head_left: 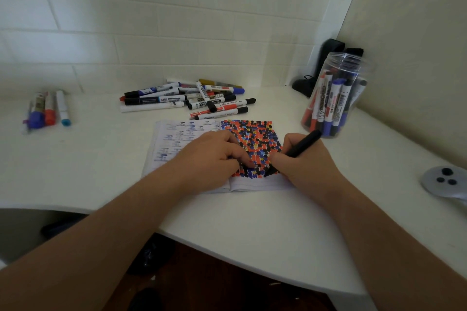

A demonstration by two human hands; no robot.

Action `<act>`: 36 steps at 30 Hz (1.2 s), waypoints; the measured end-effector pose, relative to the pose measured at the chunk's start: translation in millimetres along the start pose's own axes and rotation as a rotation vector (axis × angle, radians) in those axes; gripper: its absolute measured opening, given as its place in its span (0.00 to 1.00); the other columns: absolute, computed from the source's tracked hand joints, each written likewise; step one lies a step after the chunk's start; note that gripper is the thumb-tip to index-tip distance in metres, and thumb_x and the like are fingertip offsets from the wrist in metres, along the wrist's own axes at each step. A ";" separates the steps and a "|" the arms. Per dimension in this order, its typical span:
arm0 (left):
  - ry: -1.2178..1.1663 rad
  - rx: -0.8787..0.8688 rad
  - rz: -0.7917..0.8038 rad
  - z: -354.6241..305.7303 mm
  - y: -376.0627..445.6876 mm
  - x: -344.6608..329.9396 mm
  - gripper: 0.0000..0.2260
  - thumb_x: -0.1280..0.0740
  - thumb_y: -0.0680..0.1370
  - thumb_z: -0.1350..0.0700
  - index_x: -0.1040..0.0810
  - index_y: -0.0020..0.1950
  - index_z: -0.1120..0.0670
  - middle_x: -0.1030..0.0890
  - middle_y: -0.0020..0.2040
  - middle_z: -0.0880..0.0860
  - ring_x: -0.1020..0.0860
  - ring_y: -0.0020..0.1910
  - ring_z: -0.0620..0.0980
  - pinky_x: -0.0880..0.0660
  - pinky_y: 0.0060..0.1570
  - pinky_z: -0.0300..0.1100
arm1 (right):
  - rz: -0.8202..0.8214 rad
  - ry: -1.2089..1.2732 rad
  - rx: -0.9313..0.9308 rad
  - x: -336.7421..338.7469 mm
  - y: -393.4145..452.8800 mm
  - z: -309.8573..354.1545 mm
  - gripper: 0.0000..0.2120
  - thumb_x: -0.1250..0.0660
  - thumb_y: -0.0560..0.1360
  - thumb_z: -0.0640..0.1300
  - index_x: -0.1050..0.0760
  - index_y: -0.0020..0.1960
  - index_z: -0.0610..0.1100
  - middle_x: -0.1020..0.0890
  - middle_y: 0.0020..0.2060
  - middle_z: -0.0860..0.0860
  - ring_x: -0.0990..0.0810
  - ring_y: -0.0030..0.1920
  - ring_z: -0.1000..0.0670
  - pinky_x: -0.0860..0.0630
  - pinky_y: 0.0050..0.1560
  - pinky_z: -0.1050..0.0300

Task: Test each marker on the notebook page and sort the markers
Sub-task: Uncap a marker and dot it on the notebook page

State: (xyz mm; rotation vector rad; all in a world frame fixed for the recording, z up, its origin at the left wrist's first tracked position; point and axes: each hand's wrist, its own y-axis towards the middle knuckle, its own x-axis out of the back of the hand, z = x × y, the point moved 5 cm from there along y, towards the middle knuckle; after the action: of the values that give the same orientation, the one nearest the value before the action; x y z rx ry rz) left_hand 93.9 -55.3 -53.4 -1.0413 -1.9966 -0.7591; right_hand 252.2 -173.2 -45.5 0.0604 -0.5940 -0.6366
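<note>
right hand [300, 159] gripping black marker [295, 151], tip on notebook [252, 149] dead centre | left hand [214, 156] fingers loosely curled, pressing the page | loose marker pile [192, 100] at 12 | jar [333, 94] of markers at 2 | small marker group [48, 111] at 10 | grey controller [446, 180] at 3

One notebook [202, 149], one jar [336, 98], one grey controller [444, 180], two hands — left [209, 156], right [303, 159]. One black marker [300, 149] held; loose pile [192, 98] and jar's markers too tangled to count; about four markers [48, 111] far left.
</note>
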 end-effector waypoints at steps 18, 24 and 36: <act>0.036 -0.028 -0.012 0.6 0.2 0.1 0.18 0.39 0.83 0.58 0.16 0.57 0.37 0.29 0.53 0.37 0.31 0.54 0.39 0.31 0.54 0.42 | -0.015 -0.013 -0.002 0.1 1.6 -2.7 0.18 0.27 0.71 0.39 0.34 0.31 0.47 0.33 0.25 0.52 0.33 0.29 0.52 0.33 0.29 0.58; 0.077 -0.038 -0.010 -1.4 -3.3 0.9 0.23 0.43 0.83 0.63 0.18 0.60 0.37 0.29 0.56 0.41 0.31 0.57 0.44 0.29 0.57 0.44 | 0.005 -0.008 0.002 -0.2 -0.3 -0.6 0.18 0.27 0.70 0.36 0.34 0.31 0.46 0.32 0.24 0.54 0.33 0.27 0.53 0.34 0.27 0.64; -0.223 0.045 -0.207 -5.3 -11.6 13.3 0.09 0.38 0.85 0.55 0.39 0.59 0.47 0.21 0.66 0.38 0.22 0.62 0.41 0.28 0.57 0.33 | 0.049 0.661 -0.118 13.2 6.5 -0.4 0.04 0.27 0.74 0.47 0.20 0.42 0.48 0.29 0.30 0.45 0.34 0.29 0.47 0.36 0.31 0.57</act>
State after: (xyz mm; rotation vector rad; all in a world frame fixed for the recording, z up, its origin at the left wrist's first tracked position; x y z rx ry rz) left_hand 80.6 -59.6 -41.4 -0.9359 -2.3289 -0.7278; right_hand 264.5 -175.5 -37.7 0.1382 0.0803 -0.5611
